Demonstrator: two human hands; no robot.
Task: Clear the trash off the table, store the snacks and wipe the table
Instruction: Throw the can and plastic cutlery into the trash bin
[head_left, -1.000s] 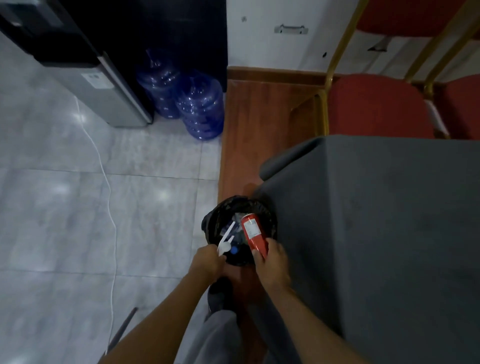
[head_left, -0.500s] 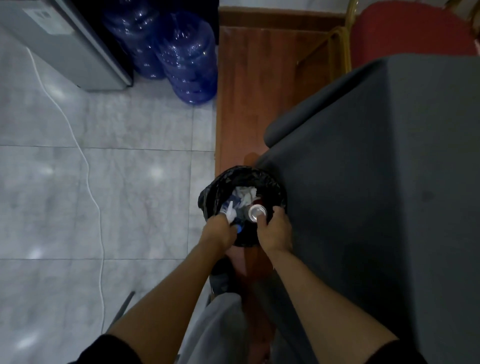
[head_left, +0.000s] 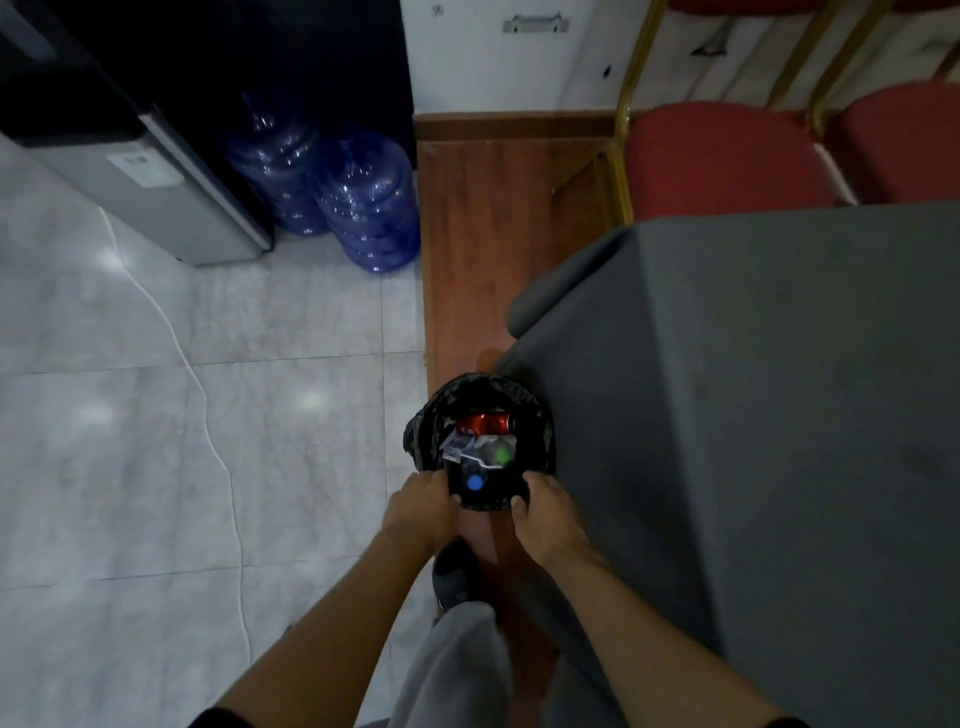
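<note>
A small trash bin (head_left: 540, 415) lined with a black bag stands on the floor against the corner of the table draped in grey cloth (head_left: 779, 415). Inside lie a red can (head_left: 483, 422), white wrappers (head_left: 460, 448), a green cap (head_left: 502, 456) and a blue cap (head_left: 474, 483). My left hand (head_left: 421, 501) and my right hand (head_left: 548, 512) sit on the bin's near rim, one on each side. Their fingers and thumbs curl over the edge of the bag. Neither hand carries any trash.
Two blue water jugs (head_left: 363, 202) and a grey-black water dispenser (head_left: 145, 171) stand at the back left, with a white cord (head_left: 208, 400) trailing over the tiled floor. Red chairs with gold frames (head_left: 727, 156) stand behind the table. My shoe (head_left: 454, 571) is just below the bin.
The red can left my right hand and the white utensil left my left; both now lie in the bin. My hands drew back to the near rim.
</note>
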